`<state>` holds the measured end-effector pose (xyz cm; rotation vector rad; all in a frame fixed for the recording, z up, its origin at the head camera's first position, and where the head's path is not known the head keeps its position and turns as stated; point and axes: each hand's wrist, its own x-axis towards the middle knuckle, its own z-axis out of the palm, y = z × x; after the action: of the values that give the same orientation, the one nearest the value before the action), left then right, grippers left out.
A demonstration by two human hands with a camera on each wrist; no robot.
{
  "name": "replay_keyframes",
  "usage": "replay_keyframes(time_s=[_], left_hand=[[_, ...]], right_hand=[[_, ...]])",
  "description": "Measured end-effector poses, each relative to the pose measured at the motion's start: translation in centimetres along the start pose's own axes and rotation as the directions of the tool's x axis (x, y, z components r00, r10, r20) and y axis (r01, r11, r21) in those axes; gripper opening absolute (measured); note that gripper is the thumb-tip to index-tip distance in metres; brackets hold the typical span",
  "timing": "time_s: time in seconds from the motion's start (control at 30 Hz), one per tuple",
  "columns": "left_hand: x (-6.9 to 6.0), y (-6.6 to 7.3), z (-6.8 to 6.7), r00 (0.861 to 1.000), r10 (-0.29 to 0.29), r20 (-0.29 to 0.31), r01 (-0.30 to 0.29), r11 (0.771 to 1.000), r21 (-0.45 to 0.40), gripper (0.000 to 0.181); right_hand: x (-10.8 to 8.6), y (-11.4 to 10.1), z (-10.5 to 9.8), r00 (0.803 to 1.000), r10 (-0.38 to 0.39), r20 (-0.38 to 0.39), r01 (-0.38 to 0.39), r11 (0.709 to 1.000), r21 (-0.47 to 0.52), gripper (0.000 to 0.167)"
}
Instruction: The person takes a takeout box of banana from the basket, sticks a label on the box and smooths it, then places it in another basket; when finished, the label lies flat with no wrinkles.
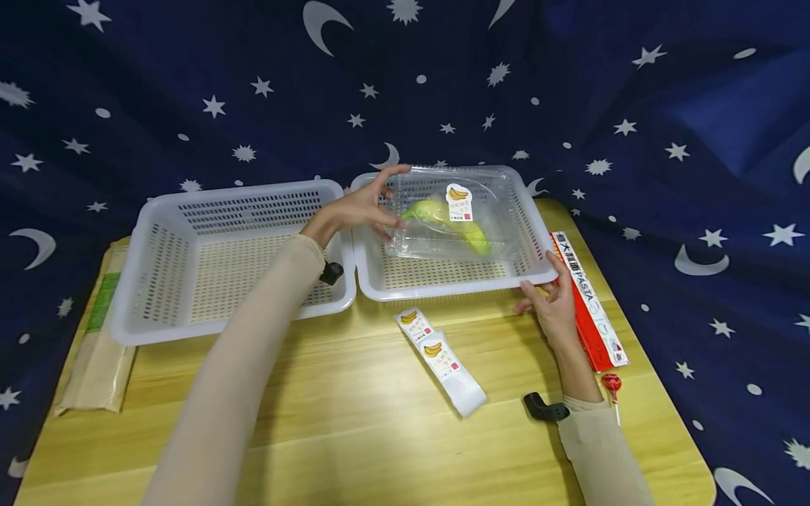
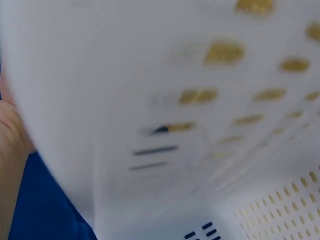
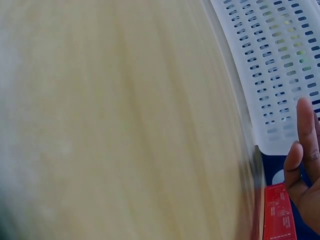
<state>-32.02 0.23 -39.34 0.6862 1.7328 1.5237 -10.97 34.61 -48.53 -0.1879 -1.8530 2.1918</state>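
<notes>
My left hand (image 1: 363, 207) grips the left edge of a clear plastic clamshell box (image 1: 405, 242). A green-yellow banana (image 1: 474, 235) shows through the box, and a white sticker (image 1: 460, 202) with a banana picture is on its lid. The box is over the right white basket (image 1: 436, 289), slightly tilted. My right hand (image 1: 553, 309) touches that basket's front right corner, its visible fingers fairly straight in the right wrist view. In the left wrist view, a white basket wall (image 2: 115, 100) fills most of the picture, and part of a hand (image 2: 10, 130) shows at the left edge.
Left of it stands another white basket (image 1: 164, 330). A strip of banana stickers (image 1: 443, 362) lies on the wooden table (image 1: 380, 436). At the right are a red pasta box (image 1: 591, 309) and a red lollipop (image 1: 612, 383); a beige package (image 1: 95, 372) lies far left.
</notes>
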Motion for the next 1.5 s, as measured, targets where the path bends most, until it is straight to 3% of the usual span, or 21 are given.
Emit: replay_keyframes(time_s=[0.13, 0.3, 0.6, 0.73, 0.87, 1.1, 1.27, 1.5], left_hand=[[0.1, -0.3, -0.3, 0.998, -0.052, -0.023, 0.052, 0.998, -0.023, 0.104], [0.1, -0.5, -0.2, 0.996, -0.086, -0.004, 0.086, 0.994, -0.060, 0.104], [0.8, -0.6, 0.7, 0.988, -0.157, -0.012, 0.157, 0.987, -0.026, 0.103], [0.8, -0.5, 1.1, 0.983, -0.177, -0.045, 0.179, 0.983, 0.043, 0.104], [0.8, -0.4, 1.6, 0.976, -0.206, -0.065, 0.214, 0.964, 0.156, 0.108], [0.8, -0.3, 2.1, 0.961, -0.262, -0.087, 0.275, 0.935, 0.223, 0.109], [0.9, -0.4, 2.0, 0.959, -0.276, -0.062, 0.282, 0.920, 0.273, 0.106], [0.7, -0.3, 1.8, 0.973, -0.230, -0.027, 0.227, 0.918, 0.325, 0.099]], right_hand=[[0.0, 0.1, 0.1, 1.000, -0.004, 0.000, 0.004, 1.000, 0.010, 0.073], [0.0, 0.2, 0.1, 1.000, -0.007, -0.003, 0.007, 1.000, 0.020, 0.073], [0.1, 0.3, 0.1, 1.000, -0.023, 0.000, 0.023, 0.999, 0.036, 0.072], [0.1, 0.2, 0.0, 1.000, -0.027, 0.010, 0.027, 0.999, 0.030, 0.072], [0.1, 0.2, 0.0, 1.000, -0.029, 0.010, 0.029, 1.000, 0.010, 0.071], [0.1, 0.3, -0.2, 1.000, -0.024, 0.012, 0.024, 1.000, -0.007, 0.070], [0.1, 0.4, -0.2, 0.999, -0.031, 0.013, 0.031, 0.999, -0.005, 0.070], [0.2, 0.5, -0.2, 0.999, -0.035, 0.011, 0.035, 0.999, 0.003, 0.070]])
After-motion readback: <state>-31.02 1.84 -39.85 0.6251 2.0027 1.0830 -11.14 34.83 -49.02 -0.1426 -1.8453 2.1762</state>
